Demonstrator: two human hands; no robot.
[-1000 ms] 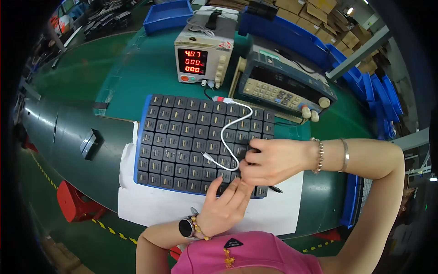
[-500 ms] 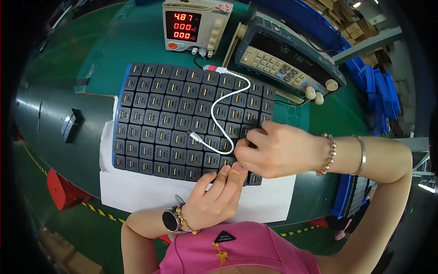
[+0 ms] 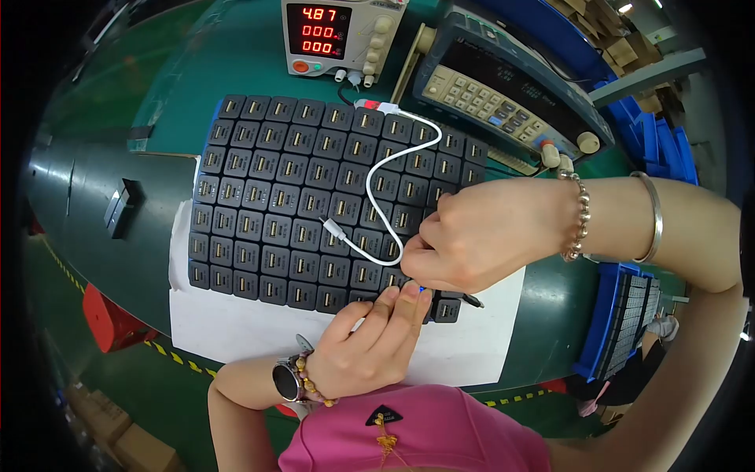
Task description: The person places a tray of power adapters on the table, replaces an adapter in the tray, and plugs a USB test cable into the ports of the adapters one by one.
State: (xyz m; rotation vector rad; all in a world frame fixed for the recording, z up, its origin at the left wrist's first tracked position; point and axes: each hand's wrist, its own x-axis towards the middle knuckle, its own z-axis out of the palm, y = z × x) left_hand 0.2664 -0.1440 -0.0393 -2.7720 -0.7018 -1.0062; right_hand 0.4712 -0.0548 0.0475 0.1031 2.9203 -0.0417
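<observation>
Black USB charger blocks [image 3: 287, 197] stand in tight rows with their ports facing up. At the block's near right part, my left hand [image 3: 373, 338] has its fingertips pressed together. My right hand [image 3: 480, 236] is closed just above them, its fingers curled over the blocks; what it grips is hidden. A small blue glow [image 3: 422, 289] shows between the two hands. A short black tip [image 3: 473, 300] sticks out below my right hand, near the corner charger [image 3: 446, 310]. A white USB cable [image 3: 371, 189] lies across the chargers, its loose plug [image 3: 333, 229] resting on them.
Behind the chargers stand a power supply [image 3: 317, 35] with red digits and a bench meter [image 3: 503, 86]. White paper [image 3: 228, 318] lies beneath. A black part [image 3: 119, 208] sits at left. A blue tray [image 3: 594, 334] and a red stool [image 3: 114, 318] flank the table.
The view has shifted slightly. My right hand has moved a little up and right, uncovering the corner charger, the black tip and a blue glow. My left hand stays nearly in place.
</observation>
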